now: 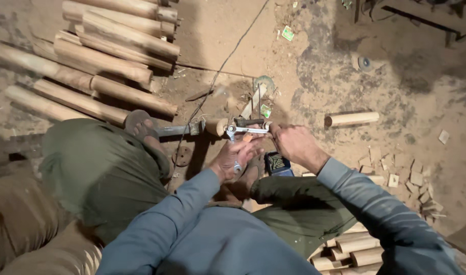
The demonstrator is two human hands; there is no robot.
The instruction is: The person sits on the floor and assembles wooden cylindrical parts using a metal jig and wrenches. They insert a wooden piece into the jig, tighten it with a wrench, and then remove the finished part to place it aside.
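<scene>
- The left hand (236, 159) is wrapped around the handle of a metal wrench (233, 140), its fingers closed on it, palm turned down.
- The right hand (293, 142) grips the far end of a metal clamp (250, 126), fingers curled tight on it.
- A short round wooden piece (216, 126) sits fixed in that clamp, on a metal bar (177, 130) lying on the dirt floor (314, 81), just ahead of the person's knees.
- A stack of wooden logs (105, 56) lies toward the floor's far left corner.
- One short wooden cylinder (352, 118) lies apart on the right, with small wood offcuts (413, 178) nearby.
</scene>
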